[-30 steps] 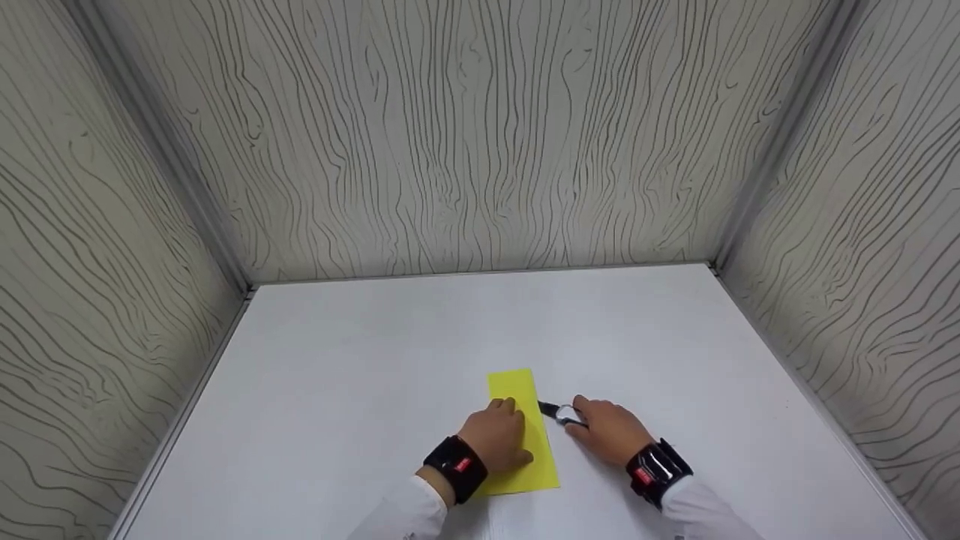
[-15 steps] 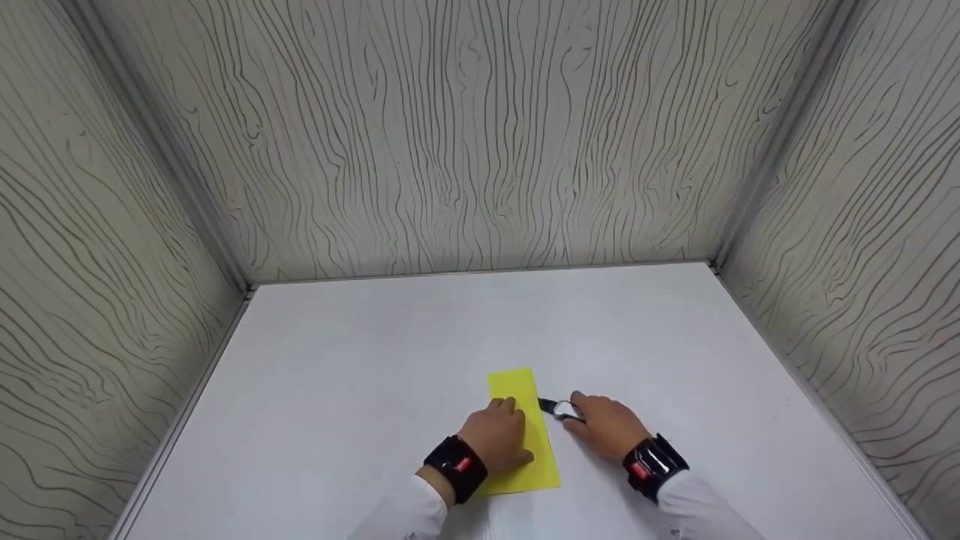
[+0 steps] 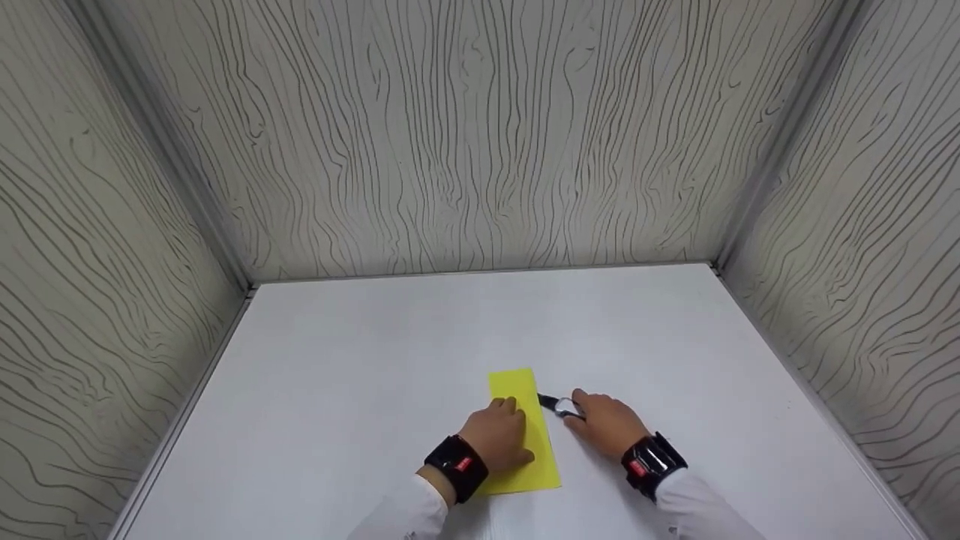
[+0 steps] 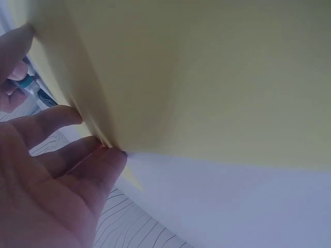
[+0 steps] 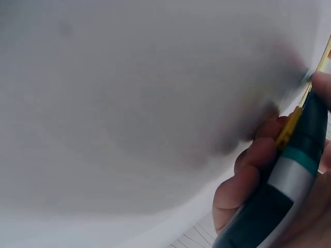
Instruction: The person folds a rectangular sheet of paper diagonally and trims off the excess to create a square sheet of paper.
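A narrow yellow sheet of paper (image 3: 541, 442) lies lengthwise on the white table (image 3: 360, 360). My left hand (image 3: 493, 435) rests across it, and the fingertips (image 4: 111, 155) press on the paper with the thumb spread apart. A yellow layer also shows past those fingertips in the left wrist view; whether the sheet is folded I cannot tell. To the right of the paper, my right hand (image 3: 609, 426) grips a dark green and silver utility knife (image 5: 300, 160) with a yellow slider. The knife's front end reaches the paper's right edge; its blade is too small to make out.
Wood-grain panels (image 3: 465, 135) enclose the table at the back and on both sides, with grey metal strips at the corners. Black bands (image 3: 456, 466) circle both wrists over white sleeves (image 3: 409, 514).
The right hand and the knife have shifted slightly toward the far end along the paper's right edge. The left hand and the paper have stayed in place.
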Available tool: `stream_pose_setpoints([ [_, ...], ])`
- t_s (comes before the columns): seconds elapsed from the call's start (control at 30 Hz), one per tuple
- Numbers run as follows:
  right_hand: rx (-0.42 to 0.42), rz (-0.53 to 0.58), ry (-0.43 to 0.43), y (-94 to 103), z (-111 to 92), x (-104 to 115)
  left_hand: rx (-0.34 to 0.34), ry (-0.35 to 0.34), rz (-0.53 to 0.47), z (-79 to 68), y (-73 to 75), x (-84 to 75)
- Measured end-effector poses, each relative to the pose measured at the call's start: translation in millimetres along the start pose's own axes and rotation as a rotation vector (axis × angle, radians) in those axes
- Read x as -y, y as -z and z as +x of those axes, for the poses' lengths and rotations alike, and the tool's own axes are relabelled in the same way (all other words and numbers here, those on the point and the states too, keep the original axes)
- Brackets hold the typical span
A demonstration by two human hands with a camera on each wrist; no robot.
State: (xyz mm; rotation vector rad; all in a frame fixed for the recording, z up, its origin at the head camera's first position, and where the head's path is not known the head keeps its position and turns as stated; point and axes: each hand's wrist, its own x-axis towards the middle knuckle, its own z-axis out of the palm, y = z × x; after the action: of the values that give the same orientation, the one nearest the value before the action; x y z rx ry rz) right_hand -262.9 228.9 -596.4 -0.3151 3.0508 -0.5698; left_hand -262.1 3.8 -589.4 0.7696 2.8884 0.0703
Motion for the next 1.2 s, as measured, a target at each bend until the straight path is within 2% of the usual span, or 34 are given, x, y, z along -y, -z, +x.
stream_pose_setpoints([
  [0.13,-0.024,-0.007,0.025,-3.2,1,-4,-0.014,0.0,0.022,1.6,-3.7,0.0],
  [0.3,-0.028,-0.014,0.014,-3.4,4,-4,-0.031,0.0,0.023,3.4,-7.9,-0.5],
  [0.67,-0.032,-0.018,0.001,-3.8,9,2,0.006,0.009,-0.013,1.0,-1.6,0.2],
  [0.87,-0.039,-0.022,0.004,-4.7,11,3,0.001,-0.006,-0.017,-2.3,3.0,-0.5],
  [1.0,-0.027,-0.013,-0.01,-5.2,9,2,-0.001,-0.012,0.001,-4.0,4.7,-2.1],
  [1.2,-0.02,-0.024,0.017,-6.7,1,2,0.013,-0.021,0.024,-4.3,0.8,-4.2],
])
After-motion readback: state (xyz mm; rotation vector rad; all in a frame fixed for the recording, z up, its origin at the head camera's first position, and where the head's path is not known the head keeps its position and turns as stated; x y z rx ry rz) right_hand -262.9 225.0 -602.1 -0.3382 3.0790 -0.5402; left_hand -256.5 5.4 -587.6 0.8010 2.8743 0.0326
